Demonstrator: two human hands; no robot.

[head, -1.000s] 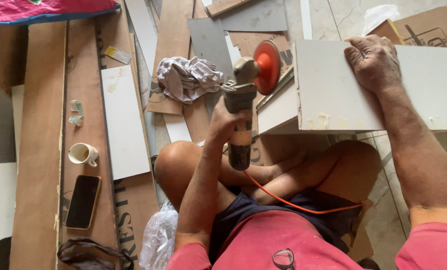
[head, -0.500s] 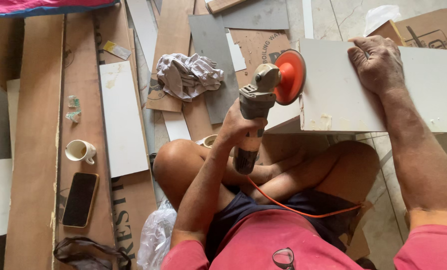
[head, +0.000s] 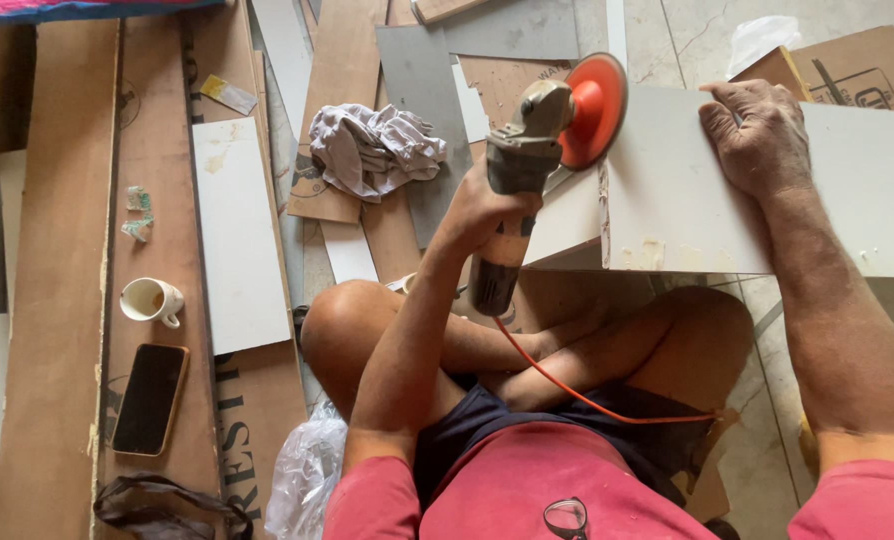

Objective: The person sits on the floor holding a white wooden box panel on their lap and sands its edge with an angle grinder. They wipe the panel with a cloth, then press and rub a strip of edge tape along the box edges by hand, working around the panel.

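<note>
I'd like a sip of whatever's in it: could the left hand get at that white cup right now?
Probably not at once. The left hand is wrapped around the grinder, while the cup stands far off to the left beside the phone. Nothing blocks the way, though.

The grinder point(head: 515, 190) has a dull grey metal head and a matt orange plastic disc point(head: 595, 108); the white tile point(head: 687, 200) looks smooth with a rough, chipped edge; the rag point(head: 372, 148) is crumpled cloth, the planks point(head: 52, 250) matt wood, the mug point(head: 150, 299) glossy ceramic
</note>
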